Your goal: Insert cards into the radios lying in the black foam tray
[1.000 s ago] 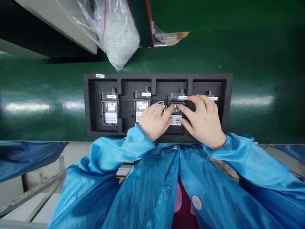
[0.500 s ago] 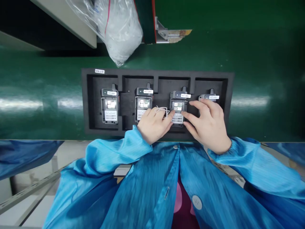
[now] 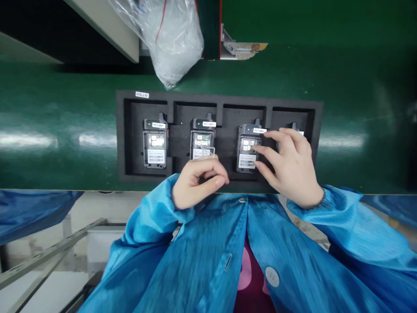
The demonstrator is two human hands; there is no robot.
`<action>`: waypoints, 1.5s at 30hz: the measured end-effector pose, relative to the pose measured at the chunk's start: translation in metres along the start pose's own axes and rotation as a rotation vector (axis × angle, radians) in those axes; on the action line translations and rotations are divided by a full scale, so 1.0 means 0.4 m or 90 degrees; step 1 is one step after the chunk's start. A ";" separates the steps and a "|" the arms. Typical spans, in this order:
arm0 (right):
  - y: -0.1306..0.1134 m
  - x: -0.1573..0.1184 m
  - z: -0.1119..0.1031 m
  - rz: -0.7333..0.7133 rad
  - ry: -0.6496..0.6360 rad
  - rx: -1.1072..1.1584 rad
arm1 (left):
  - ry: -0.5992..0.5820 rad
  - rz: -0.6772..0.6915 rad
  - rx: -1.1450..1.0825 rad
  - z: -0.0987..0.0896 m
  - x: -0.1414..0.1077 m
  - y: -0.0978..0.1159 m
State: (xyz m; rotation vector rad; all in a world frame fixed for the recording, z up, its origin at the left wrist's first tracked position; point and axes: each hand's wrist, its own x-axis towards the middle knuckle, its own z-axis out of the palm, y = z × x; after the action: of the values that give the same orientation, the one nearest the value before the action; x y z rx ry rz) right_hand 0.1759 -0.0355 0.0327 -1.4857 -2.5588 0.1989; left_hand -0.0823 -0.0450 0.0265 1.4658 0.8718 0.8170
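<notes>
A dark foam tray (image 3: 224, 98) carries several two-way radios in separate compartments, backs up, each with a stubby antenna. My right hand (image 3: 289, 165) reaches over the third radio (image 3: 249, 150), fingers spread; its index fingertip is at the bay with the metal card slots and its thumb near the white label. My left hand (image 3: 200, 180) is curled below the second radio (image 3: 202, 138), closed round thin white loops (image 3: 206, 152) that stick out above its fingers. The first radio (image 3: 155, 143) lies uncovered at the left. My right hand partly hides the fourth radio (image 3: 295, 127).
A clear plastic bag (image 3: 176, 43) of whitish contents hangs past the tray's far side. Left of it juts a grey box-like edge (image 3: 107, 30). A metal bracket (image 3: 233, 45) stands on the green tabletop (image 3: 358, 87).
My left hand has drawn away from the third radio, leftward and nearer to me, with the white loops. My right index fingertip has moved up to the radio's card-slot area.
</notes>
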 end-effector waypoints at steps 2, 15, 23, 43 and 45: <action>-0.025 0.024 -0.011 0.002 0.042 0.114 | -0.063 -0.014 -0.270 -0.003 -0.015 -0.008; -0.169 0.132 -0.041 0.047 -0.116 0.651 | -0.244 -0.013 -0.580 -0.008 -0.034 -0.059; -0.187 0.148 -0.050 -0.101 -0.007 0.519 | -0.181 -0.085 -0.569 -0.008 -0.055 -0.067; -0.180 0.092 -0.054 -0.136 0.073 0.562 | 0.133 -0.210 -0.448 -0.011 -0.042 -0.035; -0.179 0.081 -0.042 -0.104 0.083 0.609 | 0.185 -0.172 -0.397 -0.020 -0.049 -0.028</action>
State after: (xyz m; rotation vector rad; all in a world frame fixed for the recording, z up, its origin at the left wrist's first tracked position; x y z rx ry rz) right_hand 0.1031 -0.0423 0.0664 -0.8659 -1.9570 1.0686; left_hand -0.0995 -0.0581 0.0156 0.6797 0.8982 0.9969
